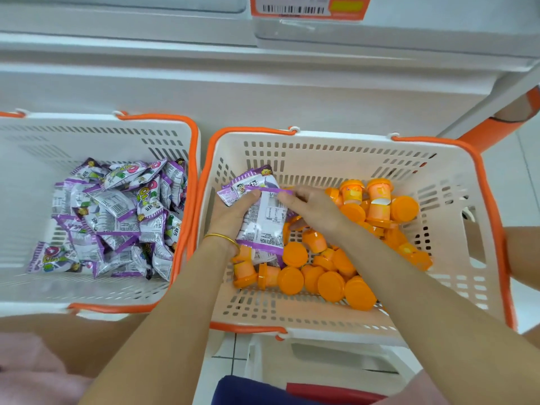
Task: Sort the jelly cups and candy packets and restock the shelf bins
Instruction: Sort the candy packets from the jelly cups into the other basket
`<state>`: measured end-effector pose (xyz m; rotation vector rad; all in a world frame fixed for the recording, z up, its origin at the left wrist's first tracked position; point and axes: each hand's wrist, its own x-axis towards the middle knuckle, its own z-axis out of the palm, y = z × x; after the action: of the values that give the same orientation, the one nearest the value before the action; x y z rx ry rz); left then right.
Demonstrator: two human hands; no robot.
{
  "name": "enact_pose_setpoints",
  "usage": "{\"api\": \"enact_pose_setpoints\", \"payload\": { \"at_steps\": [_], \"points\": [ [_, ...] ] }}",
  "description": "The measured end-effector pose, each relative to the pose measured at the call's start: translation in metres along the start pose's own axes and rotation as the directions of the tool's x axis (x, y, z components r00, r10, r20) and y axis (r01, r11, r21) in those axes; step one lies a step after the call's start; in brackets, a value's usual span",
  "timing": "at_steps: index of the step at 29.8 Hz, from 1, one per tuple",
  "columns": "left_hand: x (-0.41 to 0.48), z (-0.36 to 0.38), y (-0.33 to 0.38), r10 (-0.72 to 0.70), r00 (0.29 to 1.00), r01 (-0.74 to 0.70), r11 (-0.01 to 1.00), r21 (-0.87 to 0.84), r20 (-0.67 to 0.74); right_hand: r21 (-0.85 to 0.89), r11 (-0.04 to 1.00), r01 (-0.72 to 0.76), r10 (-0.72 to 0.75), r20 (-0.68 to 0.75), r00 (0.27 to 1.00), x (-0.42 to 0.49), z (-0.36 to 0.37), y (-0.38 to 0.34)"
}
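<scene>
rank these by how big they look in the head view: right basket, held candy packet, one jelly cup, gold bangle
1. right basket
2. held candy packet
3. jelly cup and gold bangle: look about alike, not ranked

Two baskets, one at 9 o'clock [87, 135] and one at 3 o'clock [336, 150]. The 9 o'clock one holds a heap of packets [114, 217], two dozen or more, too overlapped to count exactly. The 3 o'clock one holds twenty-odd cups [330, 285]. At least two more packets [264, 220] are gripped by the left hand [230, 211] and right hand [312, 209]. One bangle [220, 238]. One price tag [306, 7] at 12 o'clock.
</scene>
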<state>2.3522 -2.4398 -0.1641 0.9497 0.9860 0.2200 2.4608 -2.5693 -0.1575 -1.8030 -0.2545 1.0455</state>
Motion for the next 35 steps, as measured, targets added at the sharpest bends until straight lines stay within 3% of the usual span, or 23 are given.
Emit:
{"api": "enact_pose_setpoints", "payload": {
  "at_steps": [1, 2, 3, 5, 6, 8, 11, 15, 18, 20, 24, 28, 32, 35],
  "points": [
    [0.004, -0.002, 0.002, -0.005, 1.0, 0.005, 1.0, -0.014, -0.02, 0.065, 0.994, -0.089, 0.095, -0.095, 0.991, 0.004, 0.007, 0.014],
    [0.004, -0.003, 0.002, -0.012, 0.999, 0.012, 1.0, -0.023, -0.035, 0.024, 0.991, -0.134, 0.136, -0.157, 0.978, 0.006, 0.014, 0.03],
    [0.005, -0.002, 0.002, -0.014, 1.0, 0.014, 1.0, -0.006, -0.026, -0.183, 0.971, -0.156, 0.13, -0.145, 0.981, 0.01, 0.022, 0.049],
    [0.011, 0.001, 0.001, -0.037, 0.999, 0.037, 0.999, 0.04, 0.01, -0.594, 0.784, -0.18, 0.202, -0.03, 0.979, 0.022, 0.049, 0.09],
    [0.01, 0.003, 0.0, -0.044, 0.999, 0.042, 0.998, 0.052, 0.024, -0.717, 0.671, -0.189, 0.231, -0.041, 0.972, 0.023, 0.059, 0.101],
    [0.012, 0.002, -0.002, -0.066, 0.998, 0.065, 0.996, 0.055, 0.023, -0.774, 0.564, -0.288, 0.249, -0.173, 0.953, 0.025, 0.075, 0.11],
    [0.016, 0.0, 0.0, -0.081, 0.997, 0.081, 0.995, 0.054, -0.001, -0.639, 0.64, -0.426, 0.26, -0.342, 0.903, 0.031, 0.081, 0.11],
    [0.018, 0.001, 0.0, -0.067, 0.997, 0.068, 0.995, 0.068, -0.025, -0.584, 0.722, -0.371, 0.252, -0.277, 0.927, 0.032, 0.065, 0.103],
    [0.014, 0.004, 0.002, -0.038, 0.999, 0.041, 0.996, 0.077, -0.035, -0.296, 0.911, -0.288, 0.235, -0.204, 0.951, 0.028, 0.038, 0.09],
    [0.007, 0.01, 0.004, -0.006, 0.998, 0.012, 0.996, 0.083, -0.063, -0.044, 0.96, -0.275, 0.258, -0.228, 0.939, 0.018, 0.012, 0.076],
    [-0.008, 0.024, 0.018, 0.151, 0.984, -0.139, 0.983, 0.123, -0.093, 0.182, 0.981, -0.07, 0.133, -0.366, 0.921, 0.0, -0.036, 0.025],
    [-0.021, 0.032, 0.046, 0.282, 0.938, -0.277, 0.96, 0.051, -0.203, 0.158, 0.964, 0.215, -0.137, -0.398, 0.907, -0.02, -0.022, -0.041],
    [-0.032, 0.007, 0.078, 0.266, 0.842, -0.314, 0.949, -0.026, -0.469, 0.191, 0.885, 0.425, -0.369, -0.27, 0.889, -0.034, 0.039, -0.097],
    [-0.04, -0.032, 0.106, 0.214, 0.712, -0.372, 0.923, -0.101, -0.669, 0.169, 0.88, 0.445, -0.447, -0.024, 0.894, -0.03, 0.094, -0.133]
  ]
}}
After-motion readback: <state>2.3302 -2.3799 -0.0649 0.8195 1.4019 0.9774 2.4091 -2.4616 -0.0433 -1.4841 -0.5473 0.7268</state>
